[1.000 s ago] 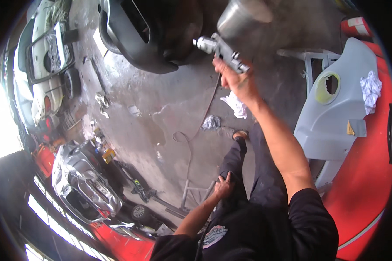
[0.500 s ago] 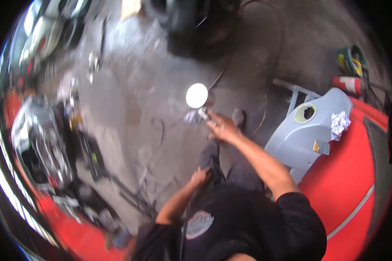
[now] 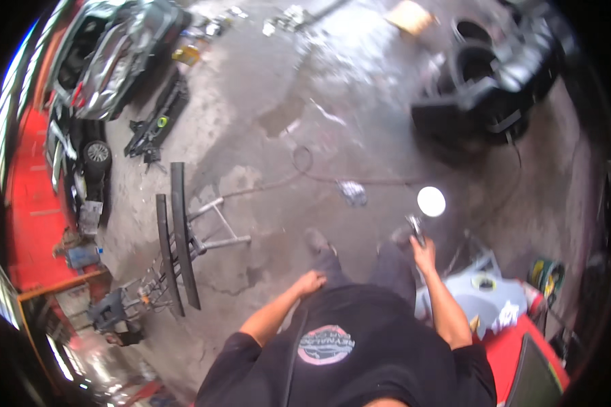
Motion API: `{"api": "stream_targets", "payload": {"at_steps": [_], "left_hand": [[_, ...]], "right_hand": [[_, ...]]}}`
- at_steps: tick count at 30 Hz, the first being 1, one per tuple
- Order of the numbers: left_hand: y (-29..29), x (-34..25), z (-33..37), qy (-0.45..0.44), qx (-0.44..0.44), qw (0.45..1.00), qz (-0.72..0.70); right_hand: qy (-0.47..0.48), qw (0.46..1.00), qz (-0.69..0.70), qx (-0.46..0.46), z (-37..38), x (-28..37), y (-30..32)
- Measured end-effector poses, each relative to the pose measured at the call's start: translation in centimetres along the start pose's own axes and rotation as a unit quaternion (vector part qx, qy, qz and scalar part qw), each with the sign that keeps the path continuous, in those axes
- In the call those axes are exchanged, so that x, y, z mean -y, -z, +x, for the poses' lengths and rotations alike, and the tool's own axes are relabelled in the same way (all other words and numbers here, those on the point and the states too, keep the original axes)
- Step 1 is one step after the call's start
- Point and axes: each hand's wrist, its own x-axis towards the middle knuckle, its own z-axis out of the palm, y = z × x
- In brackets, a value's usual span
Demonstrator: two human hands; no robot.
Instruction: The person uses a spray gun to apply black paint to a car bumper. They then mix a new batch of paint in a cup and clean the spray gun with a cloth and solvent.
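Observation:
My right hand [image 3: 424, 254] is closed round the handle of a spray gun [image 3: 416, 228]. A cup with a bright white round top [image 3: 432, 201] rides on the gun, held out over the floor. My left hand [image 3: 311, 282] hangs by my left thigh, its fingers curled in, and nothing shows sticking out of it. Right of my right forearm lies a grey body panel [image 3: 455, 288] with a round hole. A crumpled white wad [image 3: 506, 315] rests on its edge. The gun touches nothing but my hand.
A metal stand [image 3: 217, 224] with long dark strips [image 3: 183, 237] is on the left. A hose [image 3: 271, 184] and a crumpled rag [image 3: 352, 192] lie on the floor ahead. Dark car parts [image 3: 482, 102] stand far right. A green bucket [image 3: 546, 275] is beyond the grey panel.
My view has swung to the left, so the surroundings sit differently. The spray gun, still in my right hand, has moved out to the right of my body. My left hand stays low by my thigh.

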Motion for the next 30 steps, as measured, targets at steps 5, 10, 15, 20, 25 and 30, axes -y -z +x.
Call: {"api": "stream_targets", "payload": {"at_steps": [5,10,15,20,25,30], "left_hand": [[2.4,11.7,-4.9,0.052,-0.095,0.993,-0.05],[14.5,17.5,-8.8,0.103,-0.117,0.979,-0.133],[27.2,19.4,-4.6,0.019,-0.115,0.985,-0.124],[36.4,19.5,-1.1,0.013,-0.108,0.977,-0.182],[47.5,24.6,-0.3,0.012,-0.047,0.996,-0.076],[59.0,28.7,-0.7,0.056,-0.002,0.997,-0.056]], "right_hand": [[-0.106,0.985,0.121,-0.058,1.2,2.9,-8.9],[-0.161,0.983,0.078,-0.04,2.7,5.9,-16.8],[-0.235,0.963,0.127,-0.037,2.2,19.0,-23.4],[-0.207,0.973,0.101,-0.031,6.4,22.9,-32.9],[-0.227,0.965,0.132,0.005,11.9,28.4,-41.0],[-0.207,0.97,0.128,-0.004,18.5,35.2,-47.7]]}}
